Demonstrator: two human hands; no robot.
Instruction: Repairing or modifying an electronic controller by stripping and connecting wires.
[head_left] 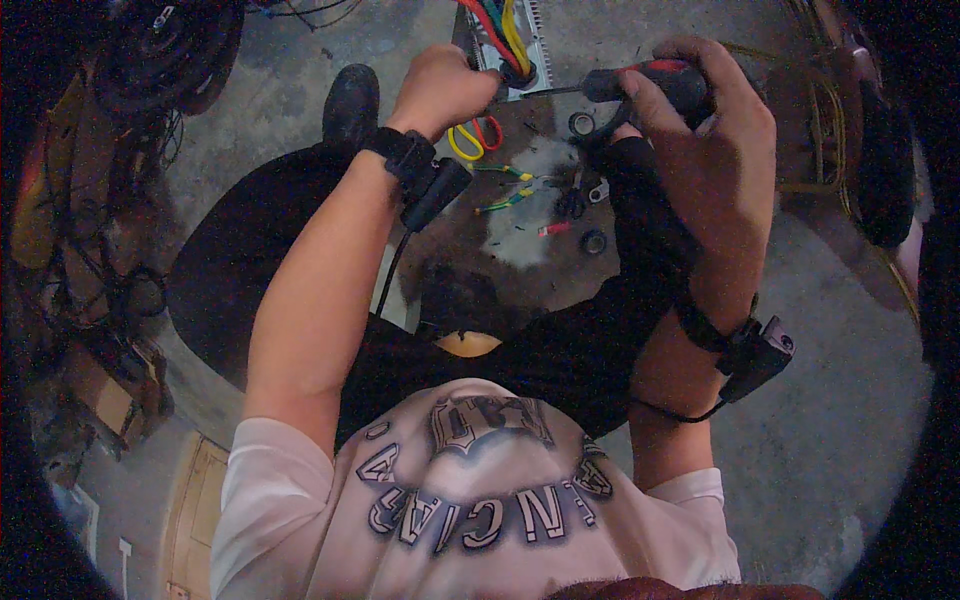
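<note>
Pale shirt (480, 575) foremost; right hand (725, 150) grips red-and-black screwdriver (603, 86), shaft toward metal housing (541, 50); left hand (442, 90) curled beside housing, grip cannot be determined

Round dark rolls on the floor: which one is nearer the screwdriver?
The upper roll, just below the screwdriver in the picture; the other roll lies lower down, right of the small red piece.
</note>
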